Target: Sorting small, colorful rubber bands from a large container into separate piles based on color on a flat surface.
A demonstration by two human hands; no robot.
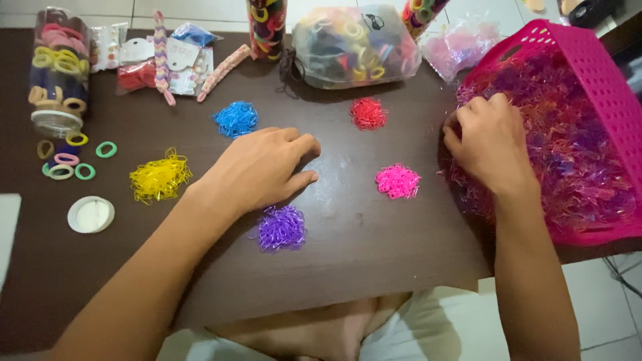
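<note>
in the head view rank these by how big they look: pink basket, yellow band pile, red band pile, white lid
1. pink basket
2. yellow band pile
3. white lid and red band pile: these look much alike, so they are not ranked.

The left hand (257, 170) rests flat on the dark table (374, 241), between the blue pile (236, 119) and purple pile (282, 228). The right hand (488, 140) digs into mixed elastic bands (575, 154) inside the pink basket (602, 73); a pink pile (398, 181) lies between the hands.

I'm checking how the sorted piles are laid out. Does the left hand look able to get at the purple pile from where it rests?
Probably yes: the left hand lies flat just above the purple pile, nothing between.
</note>
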